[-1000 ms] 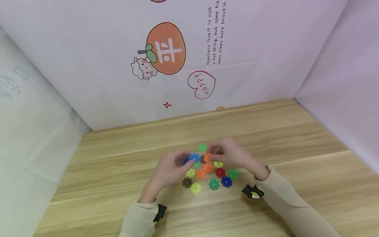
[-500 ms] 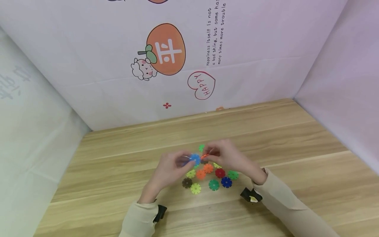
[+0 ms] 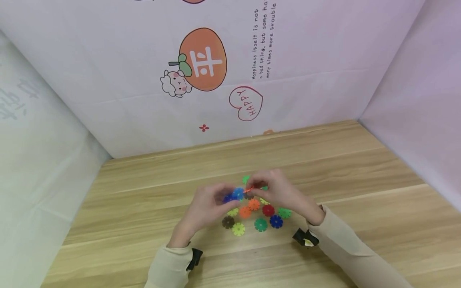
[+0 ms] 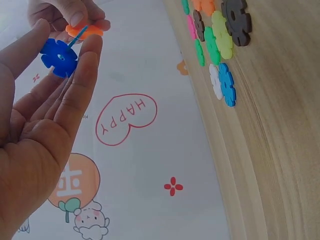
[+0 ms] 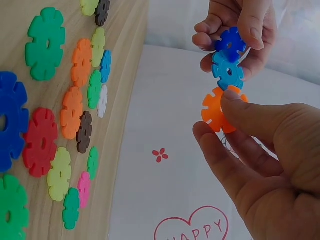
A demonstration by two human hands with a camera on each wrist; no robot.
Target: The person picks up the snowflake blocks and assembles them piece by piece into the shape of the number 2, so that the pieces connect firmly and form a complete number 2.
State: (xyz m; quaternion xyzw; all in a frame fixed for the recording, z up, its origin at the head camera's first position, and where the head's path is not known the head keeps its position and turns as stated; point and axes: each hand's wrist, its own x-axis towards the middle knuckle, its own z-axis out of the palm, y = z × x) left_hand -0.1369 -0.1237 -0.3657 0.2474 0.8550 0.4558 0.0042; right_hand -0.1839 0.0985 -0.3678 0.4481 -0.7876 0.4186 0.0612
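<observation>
My right hand [image 5: 280, 145] pinches an orange interlocking disc [image 5: 214, 111] between thumb and fingers. The orange disc meets the edge of a light blue disc [image 5: 227, 72], which is joined at an angle to a dark blue disc [image 4: 59, 57]. Around the dark blue disc my left hand [image 4: 45, 110] curls, thumb on one side and fingers on the other. All three discs are above the table. Seen from the head view, the left hand [image 3: 207, 204] and right hand [image 3: 275, 188] face each other over the loose discs.
Several loose notched discs lie flat on the wooden table [image 3: 162, 172] below my hands, among them a red disc [image 3: 268, 210], a brown disc [image 3: 228, 222], a green disc [image 3: 261, 225] and a dark blue disc [image 3: 276, 221]. White printed cloth walls [image 3: 306, 60] surround the table.
My right hand has moved left and turned the orange disc edge-on, bringing it against the light blue disc. The left thumb has slid down off the light blue disc.
</observation>
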